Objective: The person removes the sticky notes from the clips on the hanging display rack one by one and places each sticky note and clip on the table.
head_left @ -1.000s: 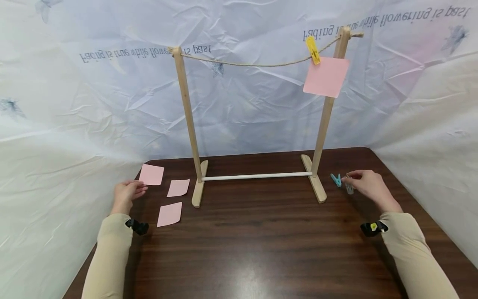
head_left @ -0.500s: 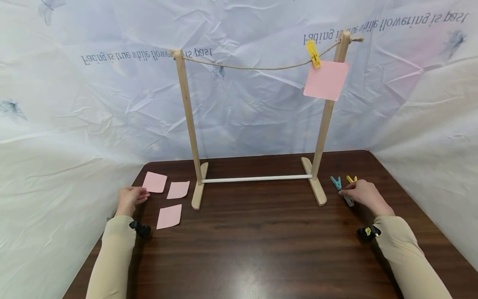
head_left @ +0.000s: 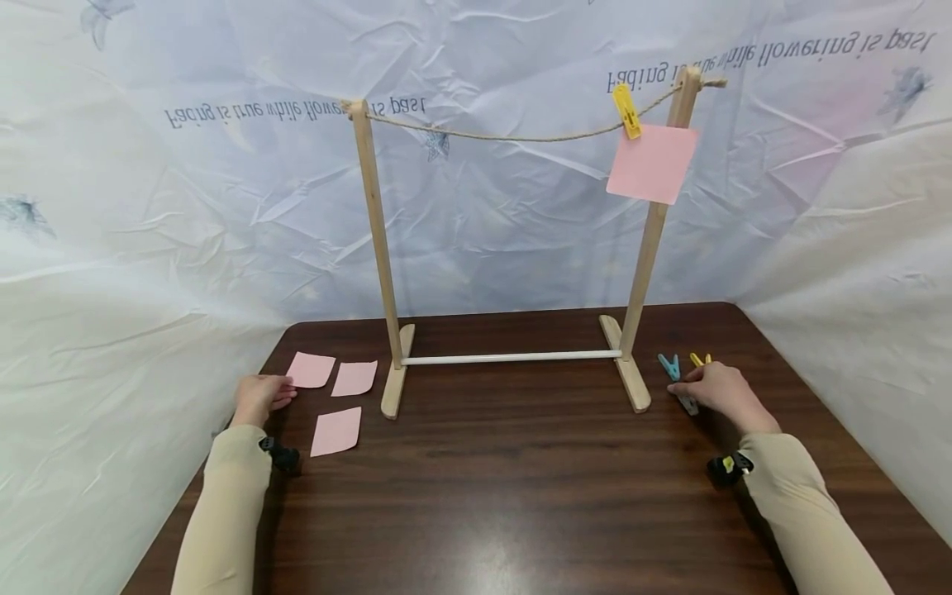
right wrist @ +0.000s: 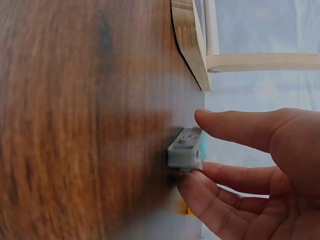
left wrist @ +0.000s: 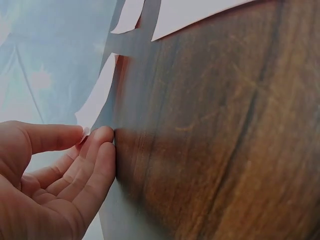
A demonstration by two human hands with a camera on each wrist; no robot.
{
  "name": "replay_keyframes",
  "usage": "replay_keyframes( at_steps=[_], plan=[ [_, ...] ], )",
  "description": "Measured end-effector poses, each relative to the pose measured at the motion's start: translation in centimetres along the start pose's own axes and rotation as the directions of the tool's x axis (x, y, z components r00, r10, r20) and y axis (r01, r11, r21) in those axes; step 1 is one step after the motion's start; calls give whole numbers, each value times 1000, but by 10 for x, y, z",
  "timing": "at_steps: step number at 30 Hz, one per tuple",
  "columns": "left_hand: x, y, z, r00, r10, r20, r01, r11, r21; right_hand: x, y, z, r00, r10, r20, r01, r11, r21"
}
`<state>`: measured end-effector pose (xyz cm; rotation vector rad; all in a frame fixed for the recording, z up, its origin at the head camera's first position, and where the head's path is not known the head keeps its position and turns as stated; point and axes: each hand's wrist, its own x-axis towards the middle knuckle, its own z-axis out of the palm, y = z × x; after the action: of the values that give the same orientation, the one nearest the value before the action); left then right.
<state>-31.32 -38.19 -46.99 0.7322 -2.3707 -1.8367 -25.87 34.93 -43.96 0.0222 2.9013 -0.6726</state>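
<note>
At the table's left side, my left hand (head_left: 260, 397) pinches the near left corner of a pink sticky note (head_left: 311, 370) between thumb and fingers. The left wrist view shows that note (left wrist: 98, 92) edge-on, its corner under the thumb tip. Two more pink notes lie beside it, one to the right (head_left: 354, 378) and one nearer me (head_left: 336, 431). On the right, my right hand (head_left: 723, 392) holds a grey clothespin (right wrist: 185, 147) low over the table, thumb on one side and fingers on the other. A blue clothespin (head_left: 670, 365) and a yellow clothespin (head_left: 699, 359) lie just beyond it.
A wooden frame (head_left: 378, 240) with a white crossbar (head_left: 509, 358) stands at the back of the table. Its rope (head_left: 506, 137) sags between the posts. A yellow clothespin (head_left: 627, 111) holds a pink note (head_left: 653, 164) near the right post. Fabric walls surround the table.
The pinched note has shifted slightly nearer and right with my left hand. My right hand has moved nearer and left with the grey clothespin, uncovering the yellow one.
</note>
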Motion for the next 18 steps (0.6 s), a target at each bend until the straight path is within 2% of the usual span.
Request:
replay_keyframes(
  at_steps=[11, 18],
  plan=[
    [-1, 1, -2, 1000, -13, 29, 13, 1000, 10, 0, 1, 1, 1000, -19, 8, 19, 1000, -17],
    [-1, 2, -4, 1000, -11, 11, 10, 996, 84, 0, 1, 0, 1000, -12, 8, 12, 1000, -15]
  ],
)
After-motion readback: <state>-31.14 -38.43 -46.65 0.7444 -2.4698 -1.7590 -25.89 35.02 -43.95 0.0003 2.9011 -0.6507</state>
